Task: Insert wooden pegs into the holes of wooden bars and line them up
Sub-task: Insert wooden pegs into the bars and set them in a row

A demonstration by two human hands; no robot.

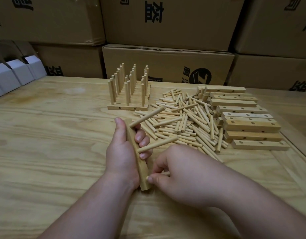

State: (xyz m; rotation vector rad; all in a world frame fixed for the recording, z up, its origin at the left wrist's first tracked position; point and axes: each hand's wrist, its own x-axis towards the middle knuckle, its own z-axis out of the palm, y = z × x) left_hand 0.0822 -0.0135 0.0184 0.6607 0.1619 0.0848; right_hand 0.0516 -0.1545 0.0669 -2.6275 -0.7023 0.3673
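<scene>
My left hand (122,152) grips a wooden bar (143,176) held lengthwise over the table, thumb along its far end. Two pegs stick out of the bar to the right: an upper peg (148,116) and a middle peg (157,144). My right hand (176,171) pinches a third peg (147,178) at the bar's near end, its tip touching the bar's side; most of this peg is hidden in the fingers. A loose peg pile (185,121) lies to the right. Finished bars with upright pegs (130,94) stand in a row behind.
A stack of bare drilled bars (248,121) lies at the right of the wooden table (45,135). Cardboard boxes (166,66) form a wall at the back. White boxes (16,71) sit at the far left.
</scene>
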